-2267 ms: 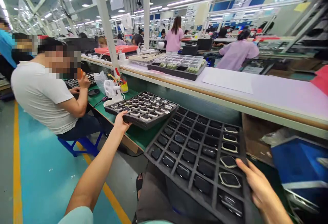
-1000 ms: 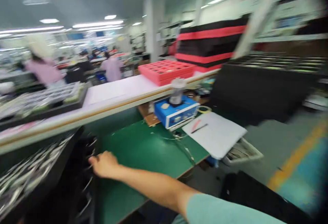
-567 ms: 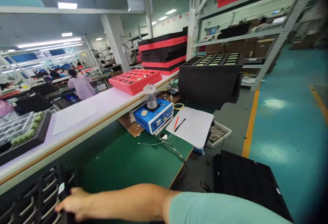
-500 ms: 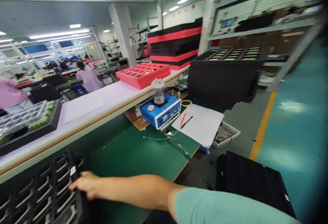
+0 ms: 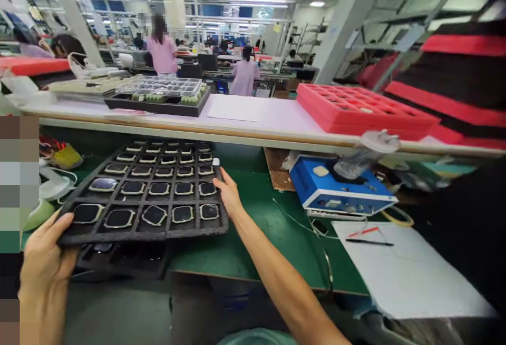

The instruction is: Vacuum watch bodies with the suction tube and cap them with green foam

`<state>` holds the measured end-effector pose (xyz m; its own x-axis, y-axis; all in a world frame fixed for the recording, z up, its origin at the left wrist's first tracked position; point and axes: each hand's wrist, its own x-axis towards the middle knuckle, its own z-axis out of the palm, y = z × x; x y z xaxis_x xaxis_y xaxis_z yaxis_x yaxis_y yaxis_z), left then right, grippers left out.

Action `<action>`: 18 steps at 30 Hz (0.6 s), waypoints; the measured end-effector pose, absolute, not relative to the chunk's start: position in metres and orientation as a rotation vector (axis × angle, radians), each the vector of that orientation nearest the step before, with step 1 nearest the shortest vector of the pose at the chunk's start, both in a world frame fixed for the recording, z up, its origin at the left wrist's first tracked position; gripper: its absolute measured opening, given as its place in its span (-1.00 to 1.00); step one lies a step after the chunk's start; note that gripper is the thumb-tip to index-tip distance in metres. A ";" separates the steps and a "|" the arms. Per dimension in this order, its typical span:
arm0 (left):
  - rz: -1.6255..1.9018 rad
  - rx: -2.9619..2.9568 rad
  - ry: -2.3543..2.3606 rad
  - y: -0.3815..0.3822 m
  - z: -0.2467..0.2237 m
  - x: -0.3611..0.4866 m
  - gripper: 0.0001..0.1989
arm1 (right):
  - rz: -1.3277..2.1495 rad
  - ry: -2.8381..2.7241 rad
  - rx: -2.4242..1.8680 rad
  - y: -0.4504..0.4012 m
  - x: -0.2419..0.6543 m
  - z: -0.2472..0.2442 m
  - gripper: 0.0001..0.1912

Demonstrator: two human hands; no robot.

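Both my hands grip a black foam tray (image 5: 166, 235), lifted and tilted over the green bench. Its square compartments hold several watch cases with dark screens (image 5: 119, 218). My left hand (image 5: 49, 253) is closed on the near left corner, thumb on top. On the right edge, my right hand (image 5: 228, 189) is closed beside a small white label (image 5: 215, 161). Beneath the lifted tray is a second black tray (image 5: 126, 260) with dark-screened pieces in it, mostly hidden.
A blue machine (image 5: 340, 187) with a clear cylinder stands on the green bench (image 5: 253, 250). White paper (image 5: 411, 271) with pens lies at the right. The shelf (image 5: 272, 116) above bears red foam trays (image 5: 356, 108) and a black tray of clear plastic (image 5: 158, 92). Co-workers in pink are farther back.
My view has swung left. The tray, earlier at the lower left with one hand on its edge, now shows in front of me with both hands on it.
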<state>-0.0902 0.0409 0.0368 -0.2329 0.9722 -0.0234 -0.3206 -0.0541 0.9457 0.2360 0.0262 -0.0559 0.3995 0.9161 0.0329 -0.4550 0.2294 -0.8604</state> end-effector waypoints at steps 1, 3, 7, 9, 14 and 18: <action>1.566 0.838 1.141 0.030 0.025 -0.085 -0.64 | 0.983 -0.641 -0.928 0.010 0.252 -0.059 -0.30; 1.544 0.858 1.137 0.011 0.005 -0.061 -0.44 | 0.899 -0.638 -1.047 -0.026 0.287 -0.067 -0.27; 1.363 0.884 1.042 -0.030 -0.035 0.001 -0.16 | 0.784 -0.536 -1.179 -0.102 0.352 -0.087 -0.23; 1.291 0.905 1.052 -0.051 -0.057 0.023 -0.12 | 0.754 -0.530 -1.215 -0.134 0.377 -0.097 -0.25; 1.010 1.162 1.125 -0.078 -0.090 0.025 -0.21 | 0.789 -0.504 -1.347 -0.178 0.414 -0.117 -0.24; 0.597 1.817 1.342 -0.068 -0.070 0.008 -0.48 | 0.823 -0.475 -1.432 -0.179 0.417 -0.130 -0.15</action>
<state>0.0085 -0.0684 -0.0699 0.3308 0.9405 -0.0779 0.5723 -0.1343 0.8089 0.4168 -0.1793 -0.1301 0.6496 0.7376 -0.1842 -0.2095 -0.0593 -0.9760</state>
